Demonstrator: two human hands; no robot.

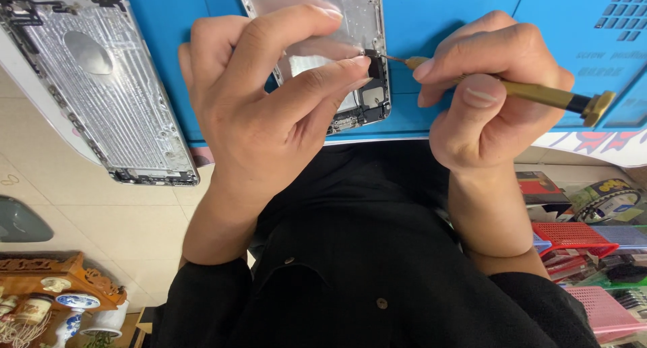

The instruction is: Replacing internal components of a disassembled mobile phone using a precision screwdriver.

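The open phone housing (364,85) lies on the blue mat (458,24) covering the counter. My left hand (269,112) presses fingertips on its lower corner, grip clamped there. My right hand (485,98) pinches a brass screwdriver (539,93), tip touching that corner. A second housing (101,85) lies well left of it.

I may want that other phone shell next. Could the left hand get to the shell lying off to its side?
Probably yes: the spare shell lies uncovered beside the left hand, with nothing between, though that hand is steadying the worked shell.
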